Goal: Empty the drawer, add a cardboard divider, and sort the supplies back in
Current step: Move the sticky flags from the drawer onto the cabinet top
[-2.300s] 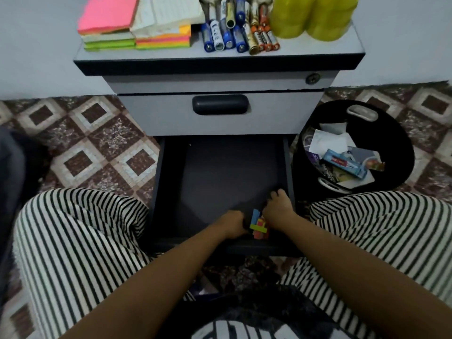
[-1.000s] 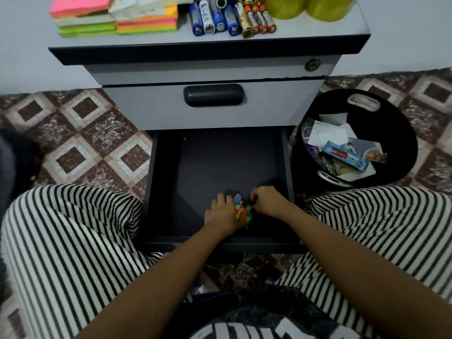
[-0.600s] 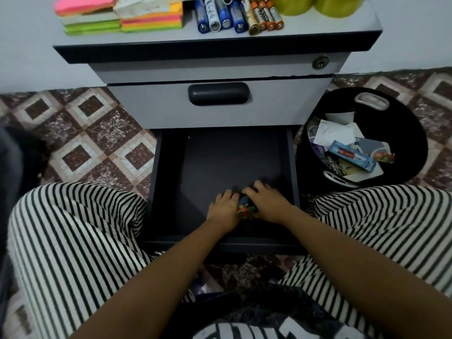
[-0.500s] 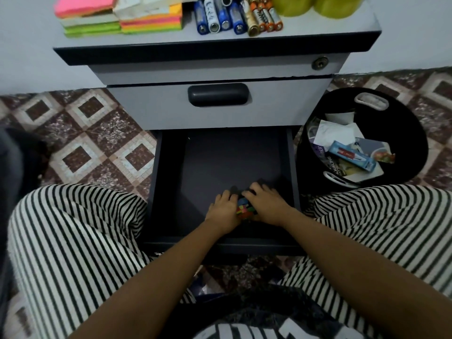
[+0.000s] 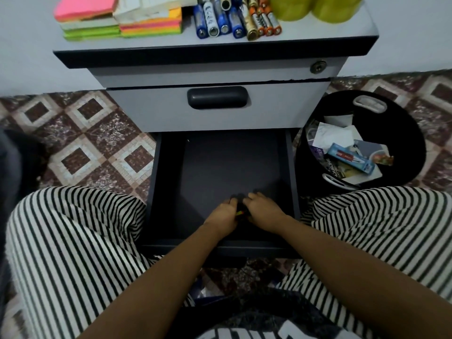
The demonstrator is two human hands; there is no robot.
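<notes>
**Item: open drawer (image 5: 220,167), centre of view.** Dark interior, pulled fully towards the person. Its floor looks bare apart from one small cluster at its 6 o'clock edge.

**Coloured pieces (image 5: 240,212).** Only a sliver of red and yellow shows between the hands, too small to identify. They lie in the drawer near its front wall and are probably the last contents to come out.

**Left hand (image 5: 221,216), right hand (image 5: 265,210).** Both are inside the drawer with knuckles almost touching. The fingers of each are curled in around the cluster, closing on it from 9 and 3 o'clock. Working from both sides would stop loose small bits from scattering.

**Cabinet top (image 5: 342,30), 12 o'clock.** This serves as the holding area for removed supplies, already grouped by kind:
- sticky notes (image 5: 117,20) at 11 o'clock
- batteries (image 5: 232,20) at 12 o'clock
- yellow rolls (image 5: 315,6) at 1 o'clock

**Upper drawer handle (image 5: 217,97).** The drawer above is closed, with a lock (image 5: 318,67) at its 2 o'clock.

**Black bin (image 5: 413,133), 3 o'clock of the drawer.** It holds paper and packaging, apparently discards.

**Divider.** No cardboard is in view, so that step is judged not yet begun.

**Room.**
- patterned tile floor (image 5: 85,143)
- pale wall (image 5: 24,45) behind the cabinet
- striped trousers (image 5: 73,241) at 7 and 5 o'clock, the person seated before the drawer
</notes>
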